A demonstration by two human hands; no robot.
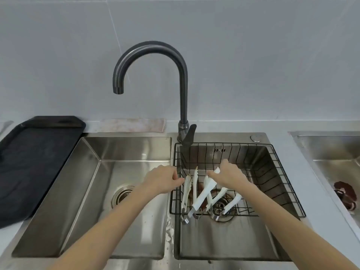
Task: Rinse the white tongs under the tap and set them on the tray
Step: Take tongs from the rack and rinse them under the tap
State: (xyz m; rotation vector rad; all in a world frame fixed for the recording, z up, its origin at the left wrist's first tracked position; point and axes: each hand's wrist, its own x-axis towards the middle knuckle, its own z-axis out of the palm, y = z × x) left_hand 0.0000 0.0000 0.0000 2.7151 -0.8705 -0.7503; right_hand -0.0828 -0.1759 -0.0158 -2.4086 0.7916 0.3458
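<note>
Several white tongs (202,193) with metal hinge ends lie in a black wire basket (276,184) inside the right sink basin. My right hand (228,175) is down in the basket, fingers closed on the tip of one white tong. My left hand (163,179) rests at the basket's left rim, its fingertips touching the wire next to the leftmost tongs. The dark gooseneck tap (150,53) arches over the left basin, and no water runs from its spout. A black tray (37,160) sits on the counter at the far left.
The left basin (101,191) holds only its drain. A pinkish cloth (134,124) lies behind the sinks by the wall. The tap lever (189,136) points down over the basket's back edge. A further sink (335,158) at the right has a brown item at its drain.
</note>
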